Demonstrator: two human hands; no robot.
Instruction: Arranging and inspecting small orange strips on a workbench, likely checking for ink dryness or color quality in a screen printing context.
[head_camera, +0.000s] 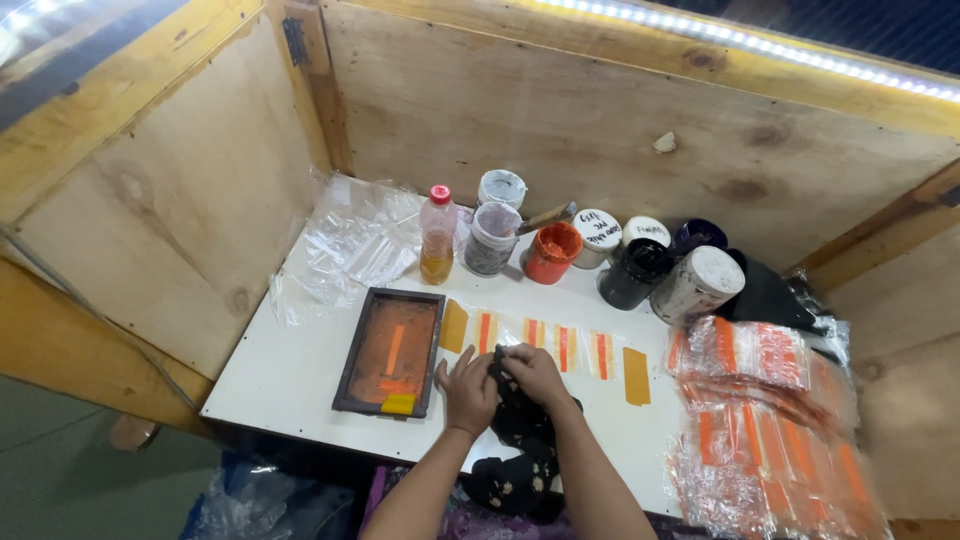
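Looking down from the head camera, I see my left hand (468, 388) and right hand (533, 372) both closed on a black cloth (520, 420) bunched at the near edge of the white table (290, 370). Just left of them lies a dark-framed printing screen (390, 350) stained orange, with a row of orange-striped strips (545, 345) beyond the knuckles and paint jars (550, 252) farther back.

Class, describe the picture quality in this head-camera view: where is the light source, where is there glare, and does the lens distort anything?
Head view: an LED strip along the top edge lights the scene; glare shows on the clear plastic bags; wide-angle distortion bows the plywood walls; both hands on the dark cloth look sharp.
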